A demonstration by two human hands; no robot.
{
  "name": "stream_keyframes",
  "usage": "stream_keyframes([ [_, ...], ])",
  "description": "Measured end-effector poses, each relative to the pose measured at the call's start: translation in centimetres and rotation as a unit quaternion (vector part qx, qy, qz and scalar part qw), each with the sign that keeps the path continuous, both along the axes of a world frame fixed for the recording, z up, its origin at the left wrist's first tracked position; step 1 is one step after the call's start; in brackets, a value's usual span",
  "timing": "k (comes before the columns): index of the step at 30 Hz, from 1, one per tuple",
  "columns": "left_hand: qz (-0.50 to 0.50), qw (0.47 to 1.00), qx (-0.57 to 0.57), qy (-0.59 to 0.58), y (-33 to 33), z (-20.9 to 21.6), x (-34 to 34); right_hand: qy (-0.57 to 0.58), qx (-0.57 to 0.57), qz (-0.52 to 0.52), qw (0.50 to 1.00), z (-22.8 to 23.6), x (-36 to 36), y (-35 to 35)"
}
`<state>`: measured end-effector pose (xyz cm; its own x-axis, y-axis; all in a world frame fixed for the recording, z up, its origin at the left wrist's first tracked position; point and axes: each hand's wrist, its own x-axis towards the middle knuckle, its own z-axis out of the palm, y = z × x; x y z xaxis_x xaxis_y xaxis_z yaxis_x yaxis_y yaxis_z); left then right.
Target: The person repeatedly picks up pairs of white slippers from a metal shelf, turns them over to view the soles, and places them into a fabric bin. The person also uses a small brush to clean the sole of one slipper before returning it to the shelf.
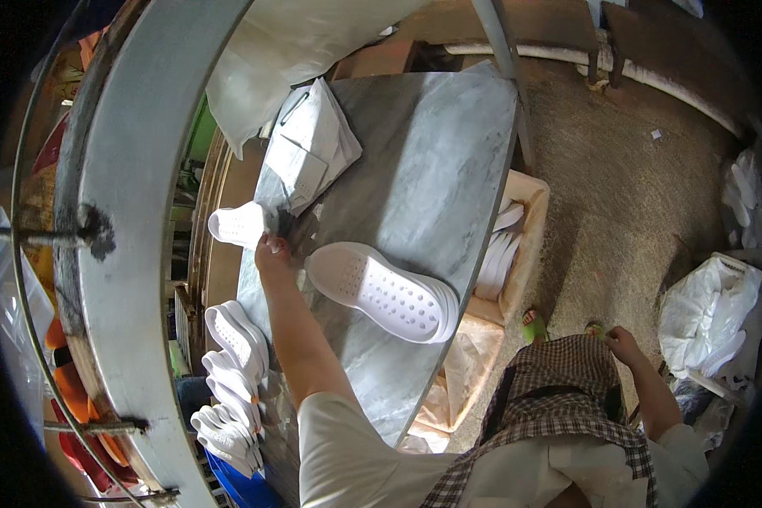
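Observation:
My left hand (273,251) reaches across the grey worktable (436,161) and grips a white perforated shoe (239,224) at the table's far left edge. A second white perforated shoe (383,291) lies flat on the table just right of that hand. My right hand (623,342) hangs down by my checked garment, near the floor side, fingers loosely curled with nothing in them.
A stack of white folded bags (311,146) lies at the table's back left. Rows of white shoes (233,372) stand below the table's left edge. A cardboard box (516,245) with white soles sits under the right edge. White sacks (713,313) lie on the floor right.

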<state>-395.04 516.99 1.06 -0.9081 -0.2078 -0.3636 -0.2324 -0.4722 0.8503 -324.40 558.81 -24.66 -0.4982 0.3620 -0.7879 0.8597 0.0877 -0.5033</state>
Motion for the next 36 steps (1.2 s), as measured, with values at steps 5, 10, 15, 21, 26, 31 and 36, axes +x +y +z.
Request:
stream_keyframes([
  [5, 0.003, 0.981, 0.186, -0.055, -0.7, 5.6, 7.4, 0.061, -0.011, 0.035, 0.997, 5.7, -6.5, 0.1],
  [10, -0.275, 0.935, 0.223, -0.027, 4.9, 11.0, 27.5, 0.295, -0.016, -0.047, 0.954, 12.7, -11.7, 0.3],
  [15, -0.383, 0.904, 0.189, -0.031, 14.8, 12.5, 44.5, 0.585, -0.21, -0.006, 0.783, 23.4, -15.8, -1.7],
  [21, -0.54, 0.835, 0.104, -0.013, 24.7, 9.2, 57.3, 0.65, -0.458, -0.137, 0.592, 30.5, -9.7, 0.2],
  [26, -0.594, 0.765, -0.225, 0.105, 28.9, 8.2, 58.1, 0.592, -0.494, -0.227, 0.595, 31.1, -2.2, 2.3],
  [31, -0.581, 0.804, -0.099, 0.08, 34.0, 6.6, 57.5, 0.529, -0.534, -0.238, 0.615, 30.9, 0.7, 2.6],
  [36, -0.588, 0.807, -0.022, -0.036, 35.0, 4.4, 59.4, 0.344, -0.582, -0.307, 0.671, 30.0, 2.1, 4.5],
])
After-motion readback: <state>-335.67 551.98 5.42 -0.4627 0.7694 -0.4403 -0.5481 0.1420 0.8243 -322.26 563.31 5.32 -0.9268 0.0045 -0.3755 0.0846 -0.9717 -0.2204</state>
